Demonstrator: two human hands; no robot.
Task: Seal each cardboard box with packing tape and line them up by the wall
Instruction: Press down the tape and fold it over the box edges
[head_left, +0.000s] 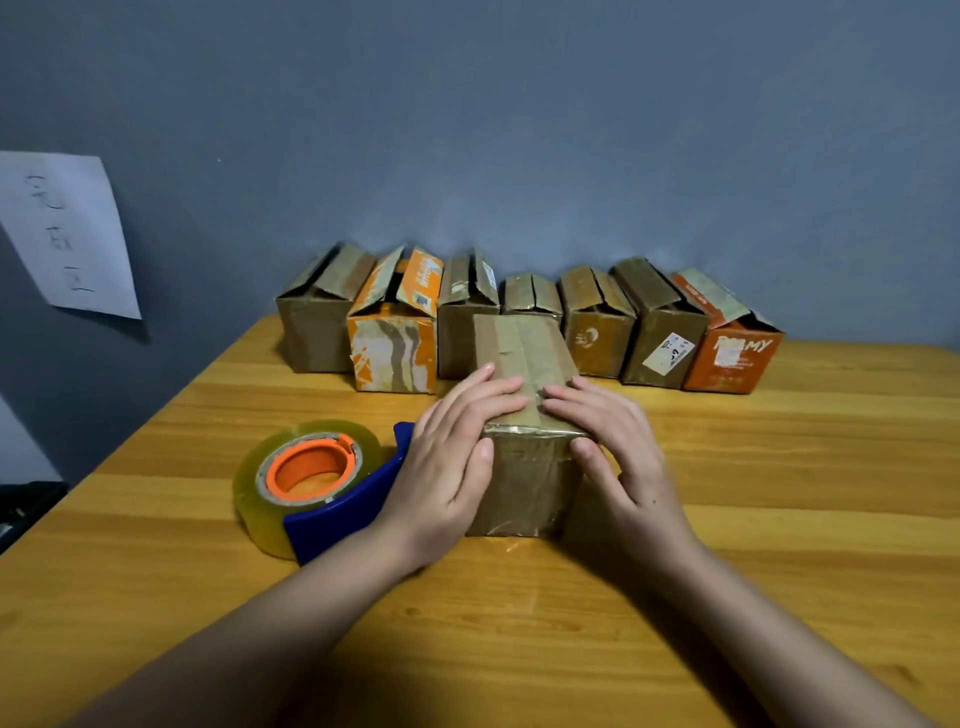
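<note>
Seven cardboard boxes (524, 322) stand in a row along the grey wall (519, 130) at the far edge of the tabletop (779, 493), their top flaps unsealed and partly raised; two are orange-printed, the rest plain brown. An eighth brown box (522, 410), rectangular and glossy with tape, sits nearer, at centre. The left hand (452, 452) and right hand (610, 447) press flat on its top flaps, fingers straight, each grip released, thumbs against its near face. Just left lies a clear tape roll (306, 478) on an orange core in a blue dispenser. The tabletop is varnished, grained wood. A white paper sheet (67, 234) hangs far left.
</note>
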